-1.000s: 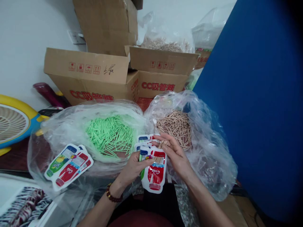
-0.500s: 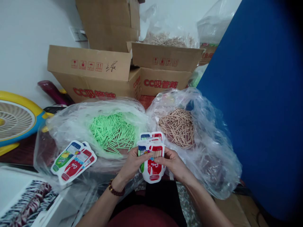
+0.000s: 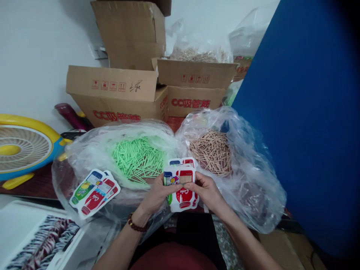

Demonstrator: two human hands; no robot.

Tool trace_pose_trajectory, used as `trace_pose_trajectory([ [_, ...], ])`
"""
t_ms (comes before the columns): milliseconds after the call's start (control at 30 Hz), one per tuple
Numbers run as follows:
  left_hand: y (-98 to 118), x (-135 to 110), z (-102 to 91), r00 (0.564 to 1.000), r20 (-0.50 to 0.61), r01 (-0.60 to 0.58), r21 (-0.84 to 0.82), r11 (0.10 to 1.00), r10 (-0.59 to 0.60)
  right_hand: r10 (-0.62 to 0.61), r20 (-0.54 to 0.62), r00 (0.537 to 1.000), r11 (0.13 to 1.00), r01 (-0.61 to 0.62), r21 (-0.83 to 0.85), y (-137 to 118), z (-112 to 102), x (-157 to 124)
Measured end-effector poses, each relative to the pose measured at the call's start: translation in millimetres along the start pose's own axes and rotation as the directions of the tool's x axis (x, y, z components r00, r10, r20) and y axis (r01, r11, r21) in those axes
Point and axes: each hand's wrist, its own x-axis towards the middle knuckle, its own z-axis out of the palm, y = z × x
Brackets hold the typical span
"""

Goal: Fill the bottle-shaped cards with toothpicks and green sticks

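A small stack of bottle-shaped candy packets [image 3: 185, 204] is held upright between my two hands, in front of my body. The front one is printed red with "Cola" beside a blue and green bottle half, and tan sticks show in its window. My left hand [image 3: 159, 191] grips the left edge and my right hand [image 3: 206, 189] the right edge, thumbs meeting across the front. Fingers behind the packets are hidden. Just beyond lie a heap of green sticks [image 3: 139, 157] and a heap of tan sticks [image 3: 210, 152], each in an open clear bag.
More packets [image 3: 94, 193] lie on the plastic at the left. A yellow and blue fan [image 3: 26, 148] and a purple flask [image 3: 70, 116] stand further left. Cardboard boxes [image 3: 112, 101] line the back, a blue panel [image 3: 295, 123] the right. A white container [image 3: 22, 213] sits at lower left.
My thumbs have slid slightly lower and closer together on the front packet, uncovering more of its window. The camera view has shifted a little, so the surroundings sit slightly lower.
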Motion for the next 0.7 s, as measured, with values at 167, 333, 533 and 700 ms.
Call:
trace_pose_trajectory([
  [167, 6.0, -3.8, 6.3, 0.999, 0.046, 0.009, -0.012, 1.0, -0.008, 0.009, 0.067, 0.998, 1.0, -0.008, -0.015, -5.9, 2.9, -4.3],
  [333, 8.8, -6.7, 9.1, 0.999, 0.043, 0.017, -0.036, 0.999, -0.015, 0.0, 0.152, 0.988, 0.998, 0.009, -0.055, -7.3, -9.9, -5.5],
  [533, -0.7, -9.2, 4.0, 0.998, 0.026, 0.048, 0.072, 0.996, -0.05, -0.162, -0.211, 0.964, 0.67, -0.049, -0.74, -7.8, -91.6, 37.8],
  [700, -7.7, -6.7, 2.5, 0.997, 0.022, 0.071, 0.123, 0.99, -0.075, -0.094, -0.168, 0.981, 0.446, -0.109, -0.888, -3.0, -129.0, 74.0],
])
